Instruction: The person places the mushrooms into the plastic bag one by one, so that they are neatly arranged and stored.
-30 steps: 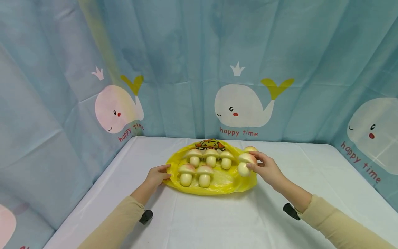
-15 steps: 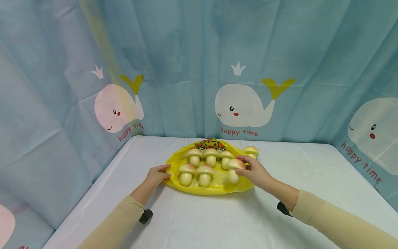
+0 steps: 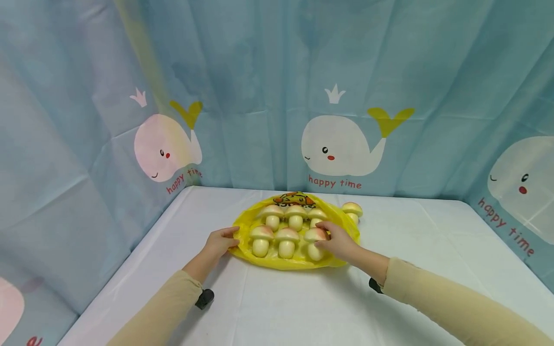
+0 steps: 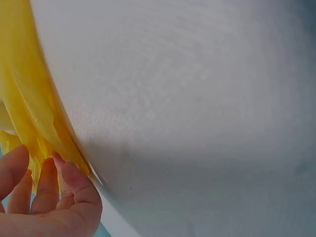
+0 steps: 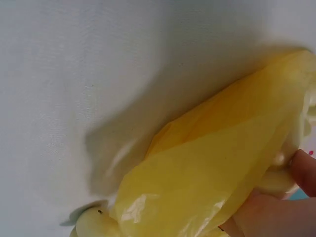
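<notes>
A yellow plastic bag (image 3: 281,264) lies spread with its mouth wide, several toy mushrooms (image 3: 287,235) with pale stems and pinkish caps sitting inside in two rows. My left hand (image 3: 218,241) holds the bag's left edge; the left wrist view shows its curled fingers (image 4: 47,182) at the gathered yellow plastic (image 4: 29,74). At the right end of the front row, my right hand (image 3: 341,242) grips another toy mushroom (image 3: 314,251) by its cap and side, stem down, inside the bag. In the right wrist view the bag's side (image 5: 187,173) hides most of that mushroom.
One more toy mushroom (image 3: 352,209) stands on the white tablecloth (image 3: 411,230) just beyond the bag's right rim. Behind the table hangs a blue curtain (image 3: 251,86) printed with whales. A black wrist camera (image 3: 205,299) sits below the left sleeve.
My right hand has carried its mushroom leftward and down from over the bag's right edge to the front row. The mushroom outside the bag is now uncovered. My left hand stays at the bag's edge.
</notes>
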The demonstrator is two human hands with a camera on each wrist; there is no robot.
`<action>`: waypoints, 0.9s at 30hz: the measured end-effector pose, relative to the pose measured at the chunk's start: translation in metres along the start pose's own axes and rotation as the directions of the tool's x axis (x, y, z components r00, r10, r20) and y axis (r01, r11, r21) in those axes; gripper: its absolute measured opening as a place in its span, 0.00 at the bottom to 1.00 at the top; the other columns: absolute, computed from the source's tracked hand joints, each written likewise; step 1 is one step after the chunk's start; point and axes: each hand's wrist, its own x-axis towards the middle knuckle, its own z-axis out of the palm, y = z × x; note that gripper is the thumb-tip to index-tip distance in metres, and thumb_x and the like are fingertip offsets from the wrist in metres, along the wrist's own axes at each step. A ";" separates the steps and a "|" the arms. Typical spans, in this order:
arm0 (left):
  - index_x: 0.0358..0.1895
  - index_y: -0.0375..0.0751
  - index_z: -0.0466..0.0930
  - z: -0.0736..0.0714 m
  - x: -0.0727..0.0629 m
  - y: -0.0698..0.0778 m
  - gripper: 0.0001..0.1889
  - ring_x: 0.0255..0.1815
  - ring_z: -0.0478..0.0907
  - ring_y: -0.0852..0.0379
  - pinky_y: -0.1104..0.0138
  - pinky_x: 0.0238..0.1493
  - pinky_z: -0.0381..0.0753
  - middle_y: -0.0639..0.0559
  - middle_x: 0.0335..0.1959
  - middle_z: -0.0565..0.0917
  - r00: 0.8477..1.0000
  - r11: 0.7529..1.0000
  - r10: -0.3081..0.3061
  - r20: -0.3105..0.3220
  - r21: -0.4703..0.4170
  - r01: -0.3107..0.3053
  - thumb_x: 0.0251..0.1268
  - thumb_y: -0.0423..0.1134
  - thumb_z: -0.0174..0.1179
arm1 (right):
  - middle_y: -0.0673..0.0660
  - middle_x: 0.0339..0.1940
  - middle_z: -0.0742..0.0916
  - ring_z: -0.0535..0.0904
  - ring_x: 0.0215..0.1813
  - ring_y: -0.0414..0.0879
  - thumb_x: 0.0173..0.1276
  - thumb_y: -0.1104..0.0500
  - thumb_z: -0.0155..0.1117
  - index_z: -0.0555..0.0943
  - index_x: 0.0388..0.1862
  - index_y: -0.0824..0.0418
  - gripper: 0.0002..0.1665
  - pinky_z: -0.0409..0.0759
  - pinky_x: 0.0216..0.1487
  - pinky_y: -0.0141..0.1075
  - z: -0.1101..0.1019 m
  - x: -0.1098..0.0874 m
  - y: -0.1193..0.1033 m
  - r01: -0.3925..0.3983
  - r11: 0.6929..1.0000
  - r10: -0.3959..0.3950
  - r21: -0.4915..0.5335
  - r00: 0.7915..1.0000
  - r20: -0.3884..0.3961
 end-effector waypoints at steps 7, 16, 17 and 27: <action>0.68 0.34 0.70 0.000 -0.001 -0.001 0.25 0.51 0.72 0.47 0.67 0.38 0.72 0.32 0.66 0.69 1.000 1.000 0.007 0.006 0.011 -0.007 0.67 0.27 0.57 | 0.67 0.61 0.78 0.72 0.60 0.60 0.64 0.67 0.66 0.72 0.63 0.71 0.29 0.69 0.62 0.53 0.010 0.006 -0.001 -0.013 0.999 0.013 -0.036 1.000 0.006; 0.68 0.37 0.70 0.001 -0.002 0.002 0.25 0.52 0.70 0.47 0.66 0.39 0.70 0.35 0.67 0.68 1.000 1.000 -0.017 -0.006 0.008 0.017 0.67 0.28 0.57 | 0.68 0.61 0.77 0.72 0.60 0.60 0.65 0.67 0.64 0.70 0.65 0.72 0.30 0.72 0.60 0.51 0.016 0.007 -0.003 -0.029 0.998 0.029 -0.051 1.000 -0.001; 0.68 0.37 0.70 0.001 -0.002 0.003 0.25 0.51 0.70 0.47 0.65 0.39 0.70 0.35 0.67 0.68 1.000 1.000 -0.016 -0.005 0.008 0.016 0.67 0.28 0.57 | 0.68 0.62 0.77 0.72 0.60 0.59 0.65 0.67 0.64 0.70 0.65 0.71 0.30 0.72 0.59 0.51 0.016 0.007 -0.003 -0.030 0.998 0.030 -0.052 1.000 -0.002; 0.68 0.37 0.70 0.001 -0.003 0.001 0.25 0.52 0.70 0.47 0.65 0.39 0.71 0.34 0.67 0.68 1.000 1.000 -0.018 -0.005 0.012 0.018 0.68 0.28 0.57 | 0.70 0.64 0.75 0.70 0.64 0.61 0.65 0.66 0.64 0.68 0.67 0.72 0.32 0.69 0.63 0.52 0.016 0.005 -0.005 -0.034 0.999 0.034 -0.041 0.999 0.007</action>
